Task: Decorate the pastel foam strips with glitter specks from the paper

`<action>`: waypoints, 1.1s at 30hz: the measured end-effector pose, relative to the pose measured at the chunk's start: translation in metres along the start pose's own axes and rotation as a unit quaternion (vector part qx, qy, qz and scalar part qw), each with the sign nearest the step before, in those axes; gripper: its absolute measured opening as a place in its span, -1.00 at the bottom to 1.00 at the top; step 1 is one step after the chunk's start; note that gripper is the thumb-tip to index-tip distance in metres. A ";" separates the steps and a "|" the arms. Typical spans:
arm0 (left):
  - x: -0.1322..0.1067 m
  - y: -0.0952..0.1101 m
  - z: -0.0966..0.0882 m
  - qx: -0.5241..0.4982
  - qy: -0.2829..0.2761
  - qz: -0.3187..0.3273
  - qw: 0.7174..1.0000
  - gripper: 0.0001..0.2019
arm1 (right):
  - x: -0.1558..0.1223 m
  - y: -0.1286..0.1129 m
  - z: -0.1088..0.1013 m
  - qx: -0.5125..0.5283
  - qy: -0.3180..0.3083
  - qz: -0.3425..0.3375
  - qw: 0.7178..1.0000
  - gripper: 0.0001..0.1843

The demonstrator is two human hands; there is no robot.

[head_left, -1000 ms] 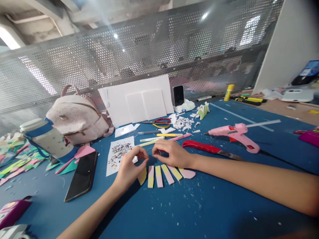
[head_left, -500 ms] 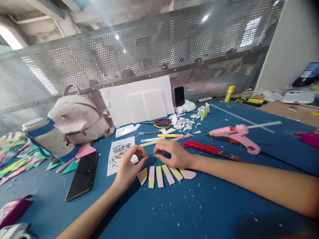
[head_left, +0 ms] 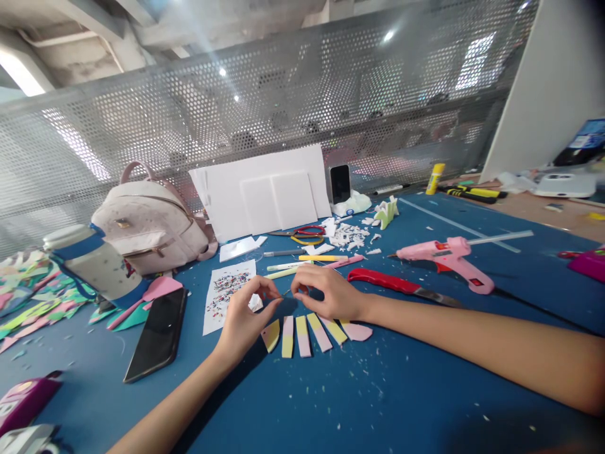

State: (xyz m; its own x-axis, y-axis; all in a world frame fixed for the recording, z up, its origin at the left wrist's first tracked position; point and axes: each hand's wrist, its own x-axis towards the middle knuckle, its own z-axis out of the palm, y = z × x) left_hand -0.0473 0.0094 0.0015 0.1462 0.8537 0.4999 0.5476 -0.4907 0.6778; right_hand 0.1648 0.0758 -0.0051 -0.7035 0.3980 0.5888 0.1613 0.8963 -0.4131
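Note:
My left hand is pinched, thumb against forefinger, above the table. Facing it, my right hand is pinched too, its fingers curled. Between the two sets of fingertips runs a short, thin dark strand, too fine to tell whether it is thread or wire. Just below the hands, a fan of pink and yellow foam strips lies flat on the blue table, with rounded pieces at both ends. Beside my left hand rests a white paper scattered with tiny coloured bits, perhaps beads.
A pink glue gun and a red-handled knife lie to the right. Behind the hands are pens, scissors and white scraps. On the left are a phone, a bottle and a backpack.
The strand between the fingertips is tilted slightly differently. Both hands otherwise keep nearly the same place and pinch, and the foam strips have not moved.

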 end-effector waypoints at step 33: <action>0.000 -0.001 -0.001 0.004 -0.009 0.031 0.999 -0.88 | 0.001 0.000 0.000 0.002 0.003 -0.016 1.000 -0.93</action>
State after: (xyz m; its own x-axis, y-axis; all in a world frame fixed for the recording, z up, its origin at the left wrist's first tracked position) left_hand -0.0481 0.0097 0.0015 0.1950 0.8245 0.5312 0.5435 -0.5417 0.6412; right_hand 0.1638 0.0760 -0.0044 -0.7045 0.3702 0.6055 0.1360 0.9078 -0.3968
